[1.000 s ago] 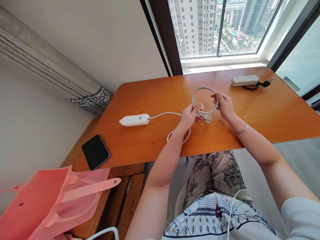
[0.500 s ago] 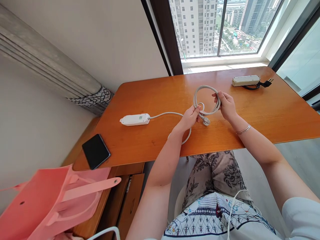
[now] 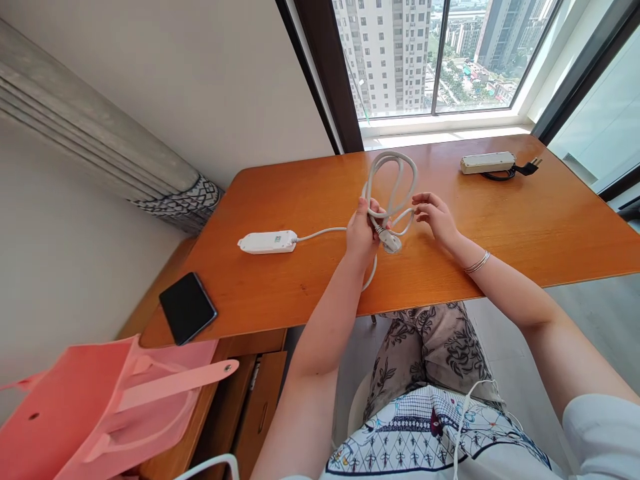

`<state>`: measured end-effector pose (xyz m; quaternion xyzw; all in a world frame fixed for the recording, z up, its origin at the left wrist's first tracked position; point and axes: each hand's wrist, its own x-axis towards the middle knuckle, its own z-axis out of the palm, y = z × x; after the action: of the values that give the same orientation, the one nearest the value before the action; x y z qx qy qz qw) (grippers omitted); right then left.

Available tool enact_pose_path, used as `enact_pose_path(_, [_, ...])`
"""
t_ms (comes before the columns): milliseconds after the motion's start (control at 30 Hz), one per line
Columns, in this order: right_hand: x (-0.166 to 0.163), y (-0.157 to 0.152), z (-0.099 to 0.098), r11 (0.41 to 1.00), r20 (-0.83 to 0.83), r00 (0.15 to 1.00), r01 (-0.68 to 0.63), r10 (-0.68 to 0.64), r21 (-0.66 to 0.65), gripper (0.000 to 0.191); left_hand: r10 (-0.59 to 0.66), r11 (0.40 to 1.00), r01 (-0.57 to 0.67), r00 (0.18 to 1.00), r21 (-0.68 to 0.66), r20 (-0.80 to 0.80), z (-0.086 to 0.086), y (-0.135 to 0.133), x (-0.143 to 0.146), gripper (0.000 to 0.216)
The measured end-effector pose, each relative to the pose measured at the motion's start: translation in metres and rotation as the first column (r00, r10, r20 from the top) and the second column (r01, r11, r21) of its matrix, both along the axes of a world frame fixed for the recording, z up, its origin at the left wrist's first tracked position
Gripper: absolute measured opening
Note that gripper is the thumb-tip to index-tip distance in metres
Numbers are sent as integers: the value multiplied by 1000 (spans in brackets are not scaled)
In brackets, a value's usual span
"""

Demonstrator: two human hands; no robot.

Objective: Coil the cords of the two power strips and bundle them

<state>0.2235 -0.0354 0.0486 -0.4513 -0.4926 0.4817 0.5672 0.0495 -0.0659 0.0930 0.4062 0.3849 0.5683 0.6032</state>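
My left hand (image 3: pixel 361 233) is closed around a coiled white cable (image 3: pixel 395 175), holding its loops upright above the orange table (image 3: pixel 525 227). The cable's plug (image 3: pixel 390 241) hangs just below that grip. The rest of the cable runs left along the table to a white power strip (image 3: pixel 267 241). My right hand (image 3: pixel 434 215) is just right of the coil, fingers loosely curled and pinching a lower strand of the loop.
A second power strip (image 3: pixel 488 162) with a black plug (image 3: pixel 530 167) lies at the far right by the window. A black phone (image 3: pixel 187 307) rests on a lower wooden cabinet at left. A pink bag (image 3: pixel 100 407) sits in the near left corner.
The coil has been lifted and turned upright, and is now gathered in my left hand. My right hand has slipped off the coil's right side and lowered to a bottom strand.
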Motion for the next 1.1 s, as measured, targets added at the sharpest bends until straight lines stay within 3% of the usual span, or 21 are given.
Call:
enact_pose_path(100, [-5, -2, -7, 999, 42, 999, 15, -16, 31, 33, 91, 994, -97, 989, 43, 120, 7, 0, -5, 58])
enact_pose_path(200, [-16, -15, -7, 981, -28, 982, -189, 188, -30, 46, 124, 989, -138, 972, 59, 198, 15, 1, -7, 58])
enact_pose_path(233, [-21, -20, -7, 946, -58, 947, -318, 315, -65, 49, 129, 988, -144, 967, 57, 218, 17, 1, -8, 57])
enact_pose_path(300, [-33, -31, -8, 810, -92, 816, -578, 570, -105, 50, 127, 989, -142, 959, 40, 255, 20, 2, -8, 56])
enact_pose_path(367, [-45, -39, -10, 684, -80, 689, -725, 720, -81, 48, 118, 992, -129, 949, 18, 292, 21, 3, -7, 54])
enact_pose_path(433, [-54, -42, -11, 644, -44, 645, -764, 763, -40, 47, 107, 993, -116, 942, 12, 317, 21, 4, -7, 53])
enact_pose_path(500, [-55, -40, -10, 662, 14, 662, -749, 750, -43, 48, 109, 993, -117, 939, 4, 326, 20, 6, -9, 52])
enact_pose_path(600, [-38, -30, -3, 805, 140, 794, -590, 592, -60, 52, 142, 989, -143, 927, -24, 346, 19, 10, -20, 52])
enact_pose_path(667, [-17, -18, 3, 924, 245, 896, -382, 371, -3, 48, 152, 987, -157, 914, -18, 377, 20, 12, -31, 51])
enact_pose_path(733, [10, -3, 10, 977, 369, 921, -177, 123, 116, 37, 147, 986, -164, 900, 7, 410, 20, 14, -44, 49])
enact_pose_path(800, [37, 13, 16, 980, 408, 908, 21, -101, 196, 26, 162, 981, -192, 881, 22, 445, 20, 15, -57, 47])
enact_pose_path(900, [71, 30, 23, 908, 271, 876, 333, -398, 255, 20, 227, 964, -264, 838, 6, 496, 22, 17, -71, 46])
enact_pose_path(1000, [86, 37, 25, 870, 209, 853, 426, -477, 247, 18, 282, 952, -304, 828, -35, 485, 24, 18, -76, 47])
enact_pose_path(1100, [83, 37, 18, 865, 331, 806, 408, -492, 292, 9, 259, 959, -281, 845, -24, 468, 27, 17, -73, 48])
